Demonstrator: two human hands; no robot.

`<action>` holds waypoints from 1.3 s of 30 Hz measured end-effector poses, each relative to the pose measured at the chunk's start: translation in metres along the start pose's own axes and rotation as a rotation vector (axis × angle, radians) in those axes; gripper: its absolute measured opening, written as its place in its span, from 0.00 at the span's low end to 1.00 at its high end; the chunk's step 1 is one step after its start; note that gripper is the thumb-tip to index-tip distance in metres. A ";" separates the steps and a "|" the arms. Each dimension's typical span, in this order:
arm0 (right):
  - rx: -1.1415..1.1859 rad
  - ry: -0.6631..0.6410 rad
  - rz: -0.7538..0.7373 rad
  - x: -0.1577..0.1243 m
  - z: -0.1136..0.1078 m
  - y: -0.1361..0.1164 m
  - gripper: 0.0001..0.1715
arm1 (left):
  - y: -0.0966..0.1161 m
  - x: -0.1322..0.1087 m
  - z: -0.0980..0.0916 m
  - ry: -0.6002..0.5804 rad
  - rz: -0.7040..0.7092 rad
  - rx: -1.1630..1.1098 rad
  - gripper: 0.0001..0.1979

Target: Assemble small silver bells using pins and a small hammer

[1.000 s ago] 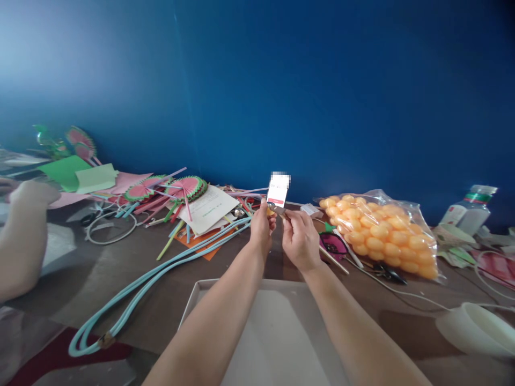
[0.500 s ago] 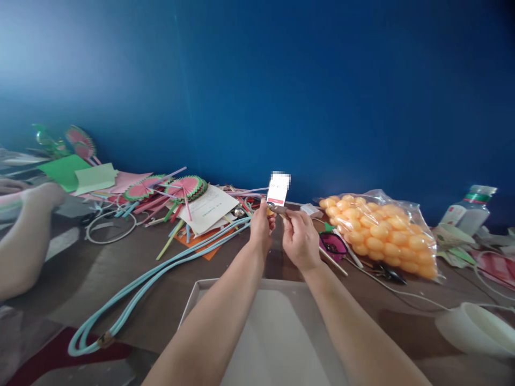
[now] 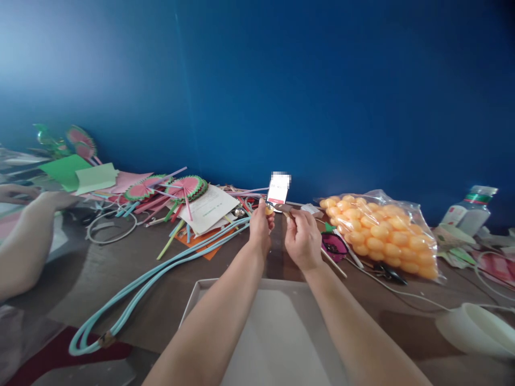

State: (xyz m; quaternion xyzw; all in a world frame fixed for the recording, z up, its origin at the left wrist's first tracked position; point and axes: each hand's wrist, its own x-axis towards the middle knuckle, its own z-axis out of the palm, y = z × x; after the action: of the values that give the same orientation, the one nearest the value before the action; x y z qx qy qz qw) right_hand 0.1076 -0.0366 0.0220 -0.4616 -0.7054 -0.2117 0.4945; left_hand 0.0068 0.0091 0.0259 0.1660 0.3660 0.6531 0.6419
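Observation:
My left hand (image 3: 261, 228) is closed, thumb up, around a small shiny round piece (image 3: 269, 209) with a yellowish, metallic look. Just to its right, my right hand (image 3: 302, 238) pinches a thin brownish piece (image 3: 286, 213), mostly covered by the fingers. A narrow gap separates the two hands. Behind them a phone (image 3: 278, 188) with a lit screen leans at the blue wall. Below my forearms lies a shallow pale tray (image 3: 277, 327). To the right of my right hand sits a small purple-rimmed container (image 3: 333, 245) with dark bits inside.
A clear bag of orange balls (image 3: 378, 230) lies to the right, beside a bottle (image 3: 469, 209) and a white bowl (image 3: 478, 327). Light-blue tubing (image 3: 161, 268), pink-green paper fans (image 3: 185, 190) and papers spread leftward. Another person's arm (image 3: 30, 241) reaches in at far left.
My right hand has shifted slightly right, opening a gap between the pieces that were close together. My left hand stays nearly still. The other person's hand at far left has moved over the paper.

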 end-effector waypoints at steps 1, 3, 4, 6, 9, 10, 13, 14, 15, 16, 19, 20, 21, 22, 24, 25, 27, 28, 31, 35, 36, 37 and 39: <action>-0.001 -0.005 0.001 0.000 0.000 0.000 0.12 | 0.000 0.001 0.000 0.006 0.000 -0.005 0.24; 0.001 -0.002 0.000 0.000 0.000 0.000 0.12 | -0.001 0.002 -0.001 0.003 0.003 -0.011 0.24; 0.004 0.004 -0.005 0.000 0.000 0.000 0.12 | -0.001 0.002 -0.001 -0.001 0.005 -0.011 0.23; 0.014 0.014 -0.020 0.000 0.000 -0.001 0.12 | -0.001 0.001 -0.001 -0.006 0.011 -0.007 0.23; 0.019 -0.016 -0.023 -0.001 0.000 -0.002 0.13 | 0.000 -0.001 0.000 -0.012 0.024 0.011 0.22; 0.016 -0.039 -0.018 -0.002 -0.001 -0.002 0.14 | 0.000 -0.002 0.001 -0.017 0.028 0.018 0.22; 0.008 -0.073 -0.006 -0.001 -0.001 -0.001 0.14 | 0.000 -0.003 0.000 -0.019 0.026 0.028 0.22; 0.008 -0.064 -0.004 -0.001 -0.001 -0.001 0.14 | -0.001 -0.002 0.000 -0.013 0.026 0.029 0.22; 0.009 -0.046 -0.003 -0.001 -0.001 0.000 0.14 | -0.001 -0.001 -0.001 -0.005 0.027 0.028 0.22; 0.011 -0.026 -0.004 -0.001 -0.001 0.000 0.13 | -0.001 -0.001 -0.001 0.003 0.029 0.026 0.22; 0.009 -0.031 -0.006 -0.001 -0.001 0.000 0.13 | -0.001 0.001 -0.001 0.010 0.019 0.025 0.21; 0.006 -0.053 -0.003 -0.001 -0.001 -0.001 0.14 | -0.001 0.001 0.000 0.002 0.006 0.022 0.21; 0.002 -0.075 0.003 -0.001 -0.001 -0.001 0.14 | -0.001 0.001 0.000 -0.007 -0.006 0.018 0.21; -0.002 -0.093 0.010 -0.001 -0.001 -0.001 0.14 | -0.001 0.001 0.000 -0.011 -0.013 0.016 0.21; -0.013 -0.107 0.032 -0.001 -0.001 -0.001 0.15 | -0.001 0.001 0.000 0.012 -0.003 0.015 0.20; -0.019 -0.112 0.043 -0.001 -0.001 -0.001 0.15 | 0.000 0.002 0.000 0.046 0.010 0.018 0.19; -0.042 -0.155 0.074 -0.001 -0.002 -0.001 0.15 | 0.001 0.005 -0.001 0.128 0.031 0.025 0.18; -0.059 -0.203 0.097 -0.001 -0.002 -0.001 0.16 | 0.002 0.006 -0.002 0.167 0.032 0.027 0.18; -0.140 -0.426 0.189 -0.001 -0.003 -0.001 0.15 | 0.002 0.011 -0.004 0.247 0.041 0.046 0.17; -0.247 -0.695 0.270 -0.003 -0.001 0.000 0.14 | 0.001 0.016 -0.006 0.283 0.097 0.090 0.16; -0.260 -0.735 0.275 -0.004 0.000 0.001 0.14 | 0.000 0.017 -0.007 0.288 0.100 0.097 0.16; -0.269 -0.765 0.276 -0.005 0.000 0.001 0.14 | -0.001 0.019 -0.007 0.294 0.097 0.102 0.16; -0.277 -0.815 0.266 -0.006 0.000 0.000 0.14 | -0.002 0.020 -0.008 0.293 0.093 0.108 0.17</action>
State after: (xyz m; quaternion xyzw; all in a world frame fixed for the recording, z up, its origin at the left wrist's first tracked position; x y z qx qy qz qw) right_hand 0.1082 -0.0384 0.0168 -0.6558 -0.7420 -0.0397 0.1330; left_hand 0.0004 0.0264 0.0140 0.1202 0.4823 0.6787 0.5406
